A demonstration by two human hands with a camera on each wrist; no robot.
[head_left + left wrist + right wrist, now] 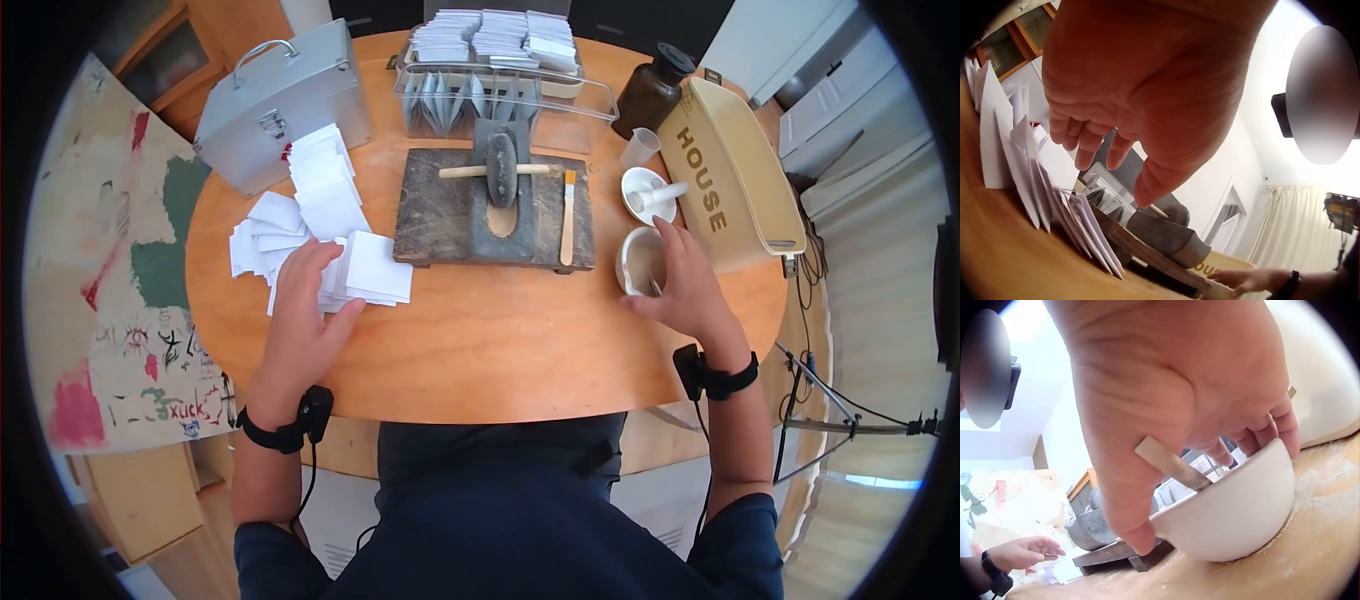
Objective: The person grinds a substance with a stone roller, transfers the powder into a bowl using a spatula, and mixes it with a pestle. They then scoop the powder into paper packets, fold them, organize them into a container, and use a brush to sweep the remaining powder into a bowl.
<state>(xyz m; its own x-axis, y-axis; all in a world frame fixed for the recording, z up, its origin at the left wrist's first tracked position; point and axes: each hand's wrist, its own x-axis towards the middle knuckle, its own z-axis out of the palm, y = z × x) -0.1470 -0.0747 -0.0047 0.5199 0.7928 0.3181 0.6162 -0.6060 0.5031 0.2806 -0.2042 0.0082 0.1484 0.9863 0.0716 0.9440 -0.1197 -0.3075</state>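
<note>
My right hand (pixel 690 290) grips a white bowl (pixel 1235 512) from above, thumb on the near side of its rim and fingers over the far side. A flat metal handle (pixel 1172 464) leans out of the bowl beside the thumb. Over on the left, my left hand (pixel 300 325) hovers at folded white paper packets (pixel 375 268), its fingers relaxed and holding nothing. Between the hands stands a stone grinding trough with a grinding wheel (pixel 502 165) on a wooden axle (pixel 460 172). It sits on a dark board (pixel 425 220), with a flat brush (pixel 568 220) lying on the right.
Behind the bowl are a small white mortar with a pestle (pixel 668 192), a plastic cup (pixel 640 149) and a brown bottle (pixel 650 98). A beige HOUSE bin (pixel 735 150) lines the right edge. A metal case (pixel 285 110) and a clear box (pixel 560 95) of packets stand behind.
</note>
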